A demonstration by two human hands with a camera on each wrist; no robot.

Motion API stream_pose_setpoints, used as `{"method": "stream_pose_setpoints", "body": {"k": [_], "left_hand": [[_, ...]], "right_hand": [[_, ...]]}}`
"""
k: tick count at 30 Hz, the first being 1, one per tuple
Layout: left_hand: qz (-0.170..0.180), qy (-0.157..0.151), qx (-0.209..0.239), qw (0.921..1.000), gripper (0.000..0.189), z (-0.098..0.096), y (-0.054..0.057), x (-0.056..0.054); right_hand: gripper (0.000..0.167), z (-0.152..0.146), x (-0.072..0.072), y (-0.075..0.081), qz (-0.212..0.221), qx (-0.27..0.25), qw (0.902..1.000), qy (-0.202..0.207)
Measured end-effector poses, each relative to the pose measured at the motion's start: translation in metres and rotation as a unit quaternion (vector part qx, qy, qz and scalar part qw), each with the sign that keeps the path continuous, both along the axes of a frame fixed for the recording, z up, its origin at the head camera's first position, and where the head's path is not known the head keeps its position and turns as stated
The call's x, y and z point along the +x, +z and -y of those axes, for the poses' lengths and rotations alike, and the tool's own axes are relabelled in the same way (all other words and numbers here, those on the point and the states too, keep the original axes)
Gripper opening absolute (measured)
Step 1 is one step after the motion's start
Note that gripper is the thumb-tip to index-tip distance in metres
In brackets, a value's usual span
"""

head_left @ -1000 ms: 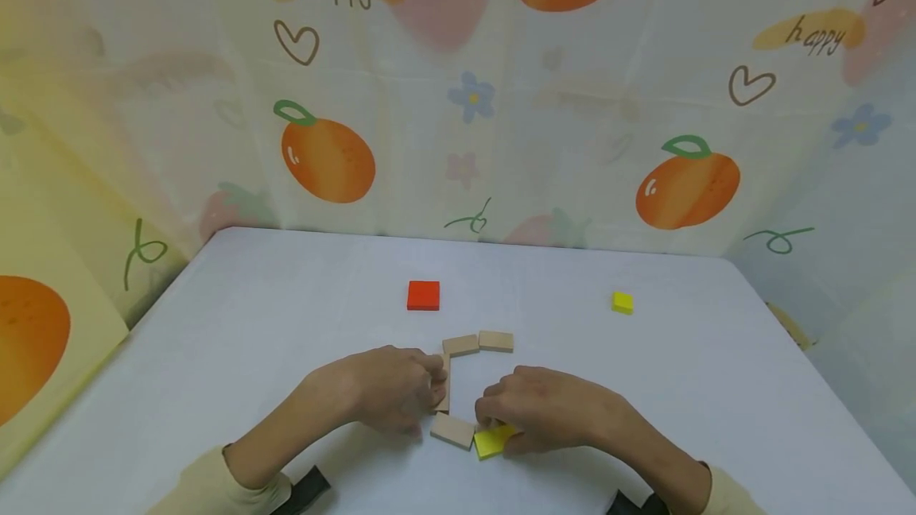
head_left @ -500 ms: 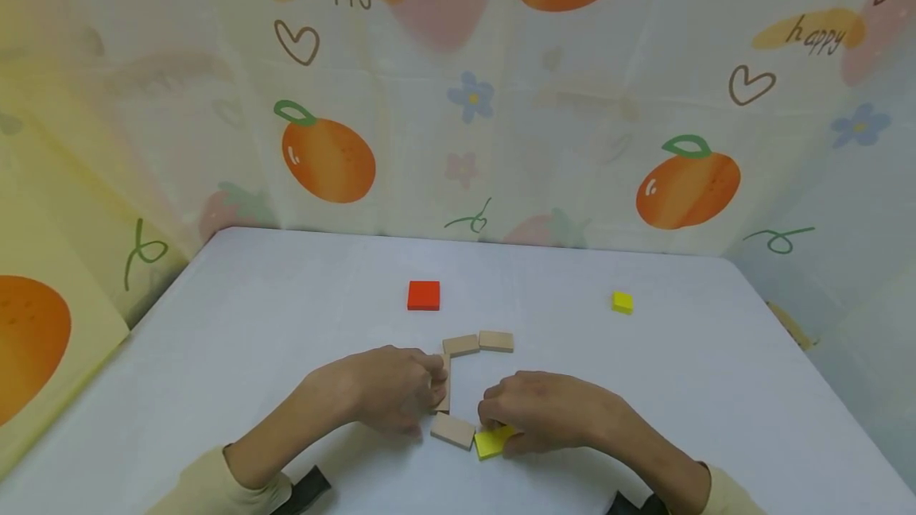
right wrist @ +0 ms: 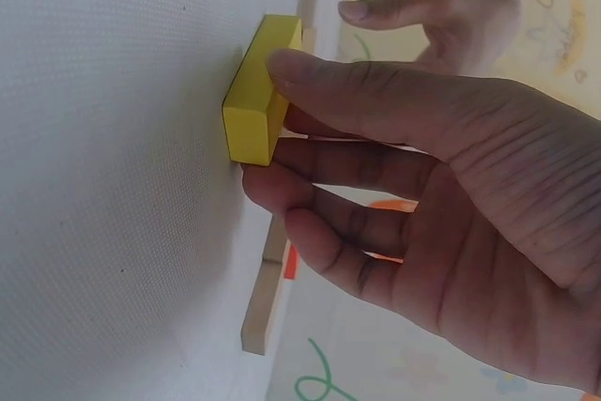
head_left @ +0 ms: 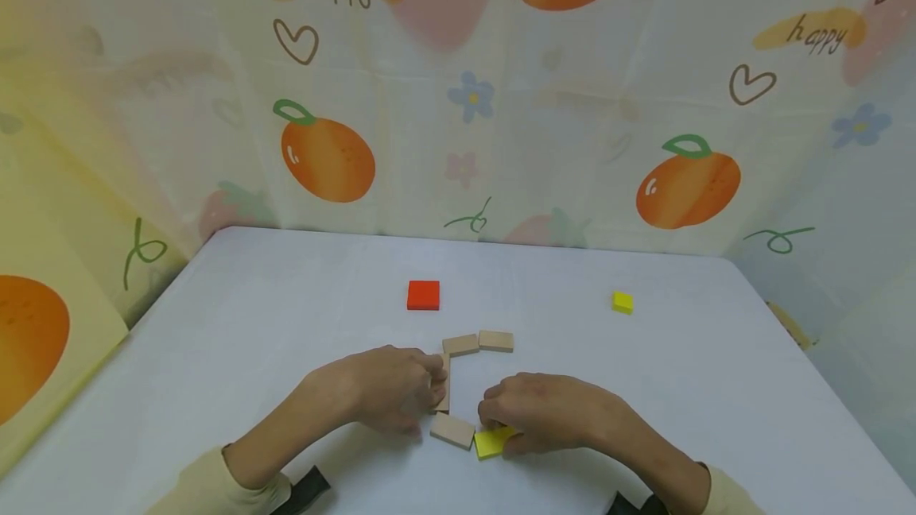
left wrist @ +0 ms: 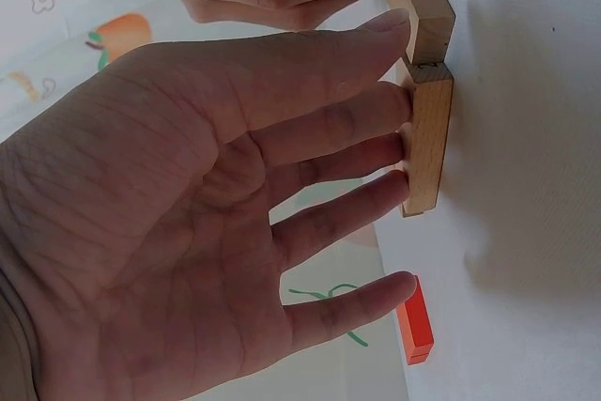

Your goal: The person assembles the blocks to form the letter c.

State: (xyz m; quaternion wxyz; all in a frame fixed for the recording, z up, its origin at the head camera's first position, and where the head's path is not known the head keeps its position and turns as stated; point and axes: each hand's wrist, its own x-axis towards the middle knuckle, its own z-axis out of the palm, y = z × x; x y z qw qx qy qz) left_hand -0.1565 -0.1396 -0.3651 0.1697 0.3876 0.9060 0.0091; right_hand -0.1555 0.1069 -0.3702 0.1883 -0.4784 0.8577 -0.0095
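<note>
Left hand [head_left: 401, 389] lies along the left side of the long wooden block [head_left: 444, 388], fingers spread well apart and mostly straight, tips against the wood in the left wrist view, not wrapped round anything; its thumb tip is at the joint with the near wooden block [head_left: 452, 431], actual contact there hard to tell; right hand [head_left: 544, 412] has the larger yellow block [head_left: 492, 443] pinched between thumb and fingers, gap just the block's width, last two fingers curled in below it in the right wrist view; that block is at the near end of the row, just right of the near wooden block, touching or nearly, can't tell; far end of the row: angled wooden block [head_left: 461, 345] at the top of the long one, then far right wooden block [head_left: 496, 341] continuing right, ends meeting; whole row makes a C with its gap to the right; red block [head_left: 424, 296] flat on the table [head_left: 286, 284], farther out and slightly left of the row, well apart from it; small yellow block [head_left: 622, 303] far right, also on its own; white cover on the table, fruit-print cloth [head_left: 572, 102] hanging behind the far edge
</note>
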Motion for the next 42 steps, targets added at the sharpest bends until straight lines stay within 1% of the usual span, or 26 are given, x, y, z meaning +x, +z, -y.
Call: {"method": "stream_pose_setpoints", "body": {"k": [12, 20, 25, 29, 32, 35, 38, 42], "left_hand": [[-0.001, 0.006, -0.007, 1.0, 0.035, -0.002, 0.0, 0.001], [-0.007, 0.001, -0.014, 0.9999, 0.033, -0.002, 0.002, 0.0], [-0.009, 0.0, -0.015, 0.9998, 0.032, -0.003, 0.002, 0.0], [-0.008, 0.001, -0.017, 0.9998, 0.03, -0.005, 0.003, -0.001], [-0.011, -0.002, -0.024, 0.9996, 0.03, -0.005, 0.002, -0.001], [-0.016, -0.007, -0.032, 0.9993, 0.03, -0.005, 0.002, -0.001], [-0.013, -0.009, -0.035, 0.9993, 0.03, -0.004, 0.001, -0.001], [-0.011, -0.012, -0.036, 0.9992, 0.029, -0.004, 0.0, -0.001]], "right_hand": [[0.025, 0.001, -0.001, 0.0, 0.007, 0.002, 1.0, -0.005], [0.025, -0.001, -0.003, 0.002, 0.009, 0.005, 0.9999, -0.003], [0.027, -0.005, -0.004, 0.006, 0.007, -0.004, 0.9999, -0.01], [0.026, -0.007, -0.008, 0.012, 0.006, -0.014, 0.9997, -0.018], [0.026, -0.007, -0.015, 0.019, 0.012, -0.026, 0.9992, -0.03], [0.027, -0.002, -0.027, 0.026, 0.019, -0.04, 0.998, -0.045], [0.026, 0.006, -0.044, 0.033, 0.02, -0.059, 0.997, -0.046], [0.023, 0.023, -0.071, 0.038, 0.001, -0.08, 0.9962, -0.036]]}}
